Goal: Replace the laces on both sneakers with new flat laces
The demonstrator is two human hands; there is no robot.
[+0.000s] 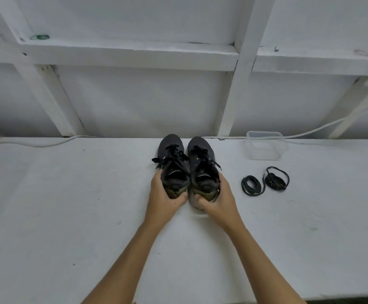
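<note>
Head view. Two dark sneakers are shown side by side on the white counter (68, 205), toes directed at the far edge where the counter meets the wall, heels toward the person. The left sneaker (171, 150) is gripped at the heel by the left hand (164, 194), its fingers wrapped along the outer side and its thumb laid across the back of the heel. The right sneaker (201, 150) is held in the same manner by the right hand (217, 197), fingers curled round the outer side, thumb pressed against the heel. Both sneakers are seen still threaded with their old black laces (174, 155), loosely tied over the tongues, one end trailing off to the left of the left sneaker.

To the right of the pair, apart from it, two coiled black laces are laid on the counter — the nearer coil (252, 185) and the farther coil (276, 178) — and are taken to be the new flat laces, though their flatness cannot be confirmed at this size. Beyond them, close to the far edge, a clear plastic container (266, 148) stands without a lid; nothing can be made out inside it.

Progress, as judged: none of the replacement is done. Left to do — unlacing both sneakers, threading both new laces.
</note>
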